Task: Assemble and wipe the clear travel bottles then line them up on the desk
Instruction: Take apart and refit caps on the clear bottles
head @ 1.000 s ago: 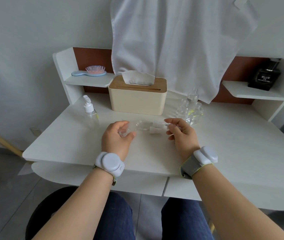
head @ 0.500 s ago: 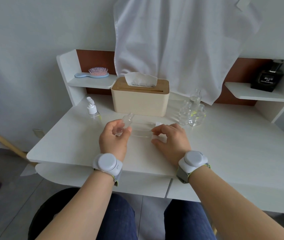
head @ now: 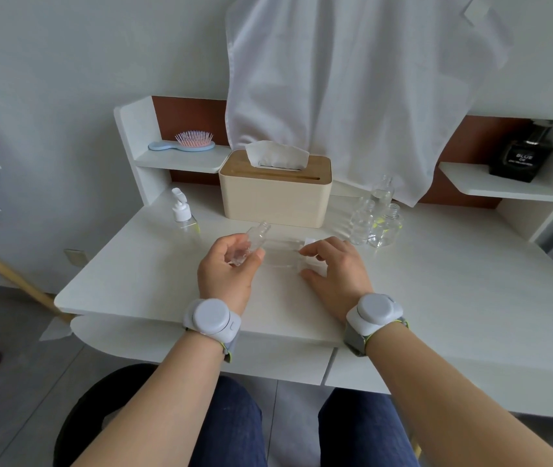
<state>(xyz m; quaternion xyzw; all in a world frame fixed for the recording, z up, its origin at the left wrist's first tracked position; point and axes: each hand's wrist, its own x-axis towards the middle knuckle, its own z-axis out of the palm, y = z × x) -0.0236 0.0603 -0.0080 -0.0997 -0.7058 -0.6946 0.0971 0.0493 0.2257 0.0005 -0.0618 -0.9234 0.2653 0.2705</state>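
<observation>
My left hand (head: 226, 269) grips a small clear travel bottle (head: 255, 237) just above the desk (head: 437, 284), its uncapped neck tilted up and to the right. My right hand (head: 334, 269) is low over the desk beside it, with finger and thumb curled round a white pump top (head: 309, 242) and its clear part. The hand hides most of the top. One clear bottle with a white pump (head: 184, 217) stands at the left. Three open clear bottles (head: 374, 220) stand clustered at the right.
A beige tissue box (head: 275, 197) with a tissue sticking out stands behind my hands. A white cloth (head: 352, 96) hangs above it. A hairbrush (head: 184, 144) lies on the left shelf, and a black perfume bottle (head: 521, 156) stands on the right shelf.
The pump top has come off the bottle. My right hand carried it down and right to the desk, while my left hand tilted the open bottle upward.
</observation>
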